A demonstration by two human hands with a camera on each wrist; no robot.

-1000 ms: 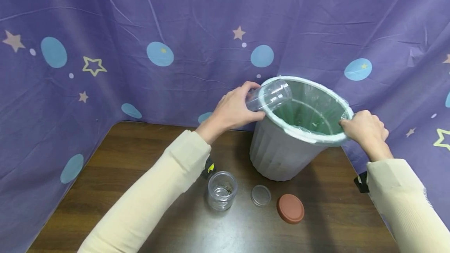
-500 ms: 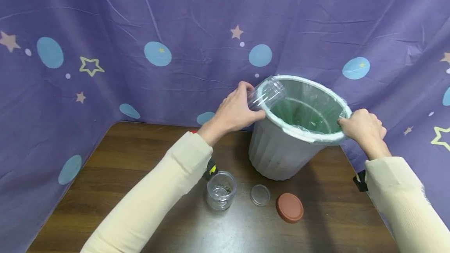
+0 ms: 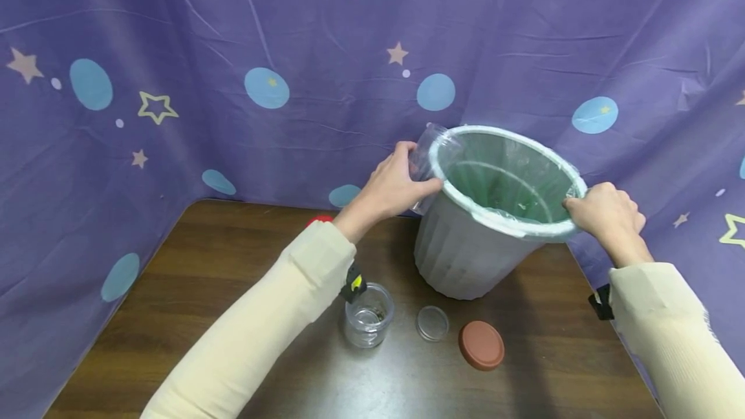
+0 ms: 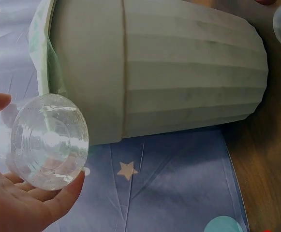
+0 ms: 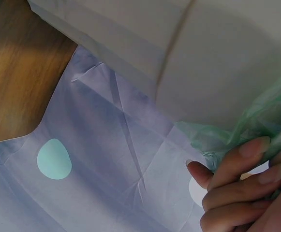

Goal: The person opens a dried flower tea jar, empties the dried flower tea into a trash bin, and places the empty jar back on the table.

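My left hand (image 3: 390, 186) grips a clear plastic jar (image 3: 423, 150) at the left rim of a grey trash can (image 3: 468, 254). The jar stands nearly upright, tipped slightly toward the can's mouth. In the left wrist view, its round base (image 4: 51, 142) faces the camera, with fingers around it. On the opposite side, my right hand (image 3: 606, 215) holds the can's rim and the edge of its thin green bag (image 3: 500, 193). The right wrist view has those fingers curled over the gathered green bag (image 5: 213, 140). The can leans on the table.
A second clear jar (image 3: 368, 325) stands open near the middle of the wooden table (image 3: 215, 264). Right of it lie a small clear disc (image 3: 432, 324) and a reddish-brown lid (image 3: 481, 345). Something red (image 3: 320, 219) shows behind my left forearm. A purple curtain (image 3: 326, 37) hangs behind.
The jar in my left hand has turned from lying over the can's mouth to nearly upright, its upper end swinging left. My right hand keeps its place on the rim.
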